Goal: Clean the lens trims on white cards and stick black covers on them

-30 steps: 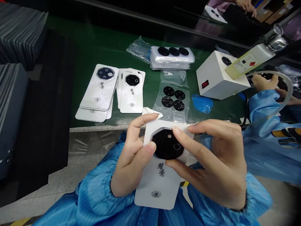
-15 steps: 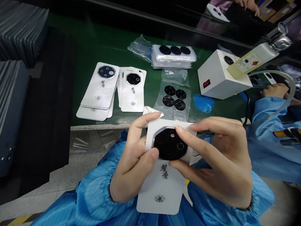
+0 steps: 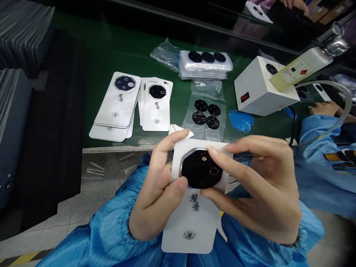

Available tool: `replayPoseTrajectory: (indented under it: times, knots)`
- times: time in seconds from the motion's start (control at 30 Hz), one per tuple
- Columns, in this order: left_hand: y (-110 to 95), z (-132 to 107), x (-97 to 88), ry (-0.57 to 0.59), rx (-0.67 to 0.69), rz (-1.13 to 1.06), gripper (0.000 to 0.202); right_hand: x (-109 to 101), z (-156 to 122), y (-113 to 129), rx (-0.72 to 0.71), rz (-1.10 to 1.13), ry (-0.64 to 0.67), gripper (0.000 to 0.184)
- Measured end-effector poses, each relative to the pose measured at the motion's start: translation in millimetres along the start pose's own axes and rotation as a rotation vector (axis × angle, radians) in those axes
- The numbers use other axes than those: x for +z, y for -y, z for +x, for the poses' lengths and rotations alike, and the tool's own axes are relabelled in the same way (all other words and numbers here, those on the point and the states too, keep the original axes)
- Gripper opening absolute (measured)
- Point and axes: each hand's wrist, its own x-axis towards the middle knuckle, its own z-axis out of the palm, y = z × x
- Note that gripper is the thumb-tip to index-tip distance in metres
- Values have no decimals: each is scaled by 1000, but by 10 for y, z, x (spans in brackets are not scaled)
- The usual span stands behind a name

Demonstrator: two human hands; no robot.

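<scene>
A white phone back cover with dark characters and a round emblem is held upright before me, over the table's front edge. My left hand grips its left side, the thumb against the rim of the camera area. On that area lies a black octagonal camera lens cover with a silvery border at its upper left. My right hand pinches the lens cover, index fingertip at its top edge and thumb at its bottom edge. Whether the lens cover sits fully flat I cannot tell.
On the green table lie more phone back covers, a plastic sheet with lens covers, a stack of clear packs and a blue film piece. A white box supports a tilted bottle. Another person's sleeve is at right.
The view has shifted very slightly. Both hands keep the same hold on the phone back cover and lens cover, with no clear movement between them.
</scene>
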Motion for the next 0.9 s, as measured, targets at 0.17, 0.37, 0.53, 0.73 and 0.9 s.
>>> replayPoseTrajectory:
  times: [0.17, 0.37, 0.53, 0.73, 0.9]
  knots:
    - [-1, 28, -24, 3, 34, -20, 45, 3, 22, 23, 21, -14, 15, 31]
    - [-18, 29, -10, 19, -7, -64, 50, -6, 29, 32, 38, 15, 33, 33]
    - [-10, 33, 1, -66, -6, -9, 53, 15, 8, 6, 54, 31, 46, 35]
    - [-35, 24, 29, -80, 28, 43, 53, 21, -6, -13, 44, 63, 65, 36]
    - [-39, 11, 45, -81, 45, 49, 52, 20, -23, -19, 38, 49, 68, 40]
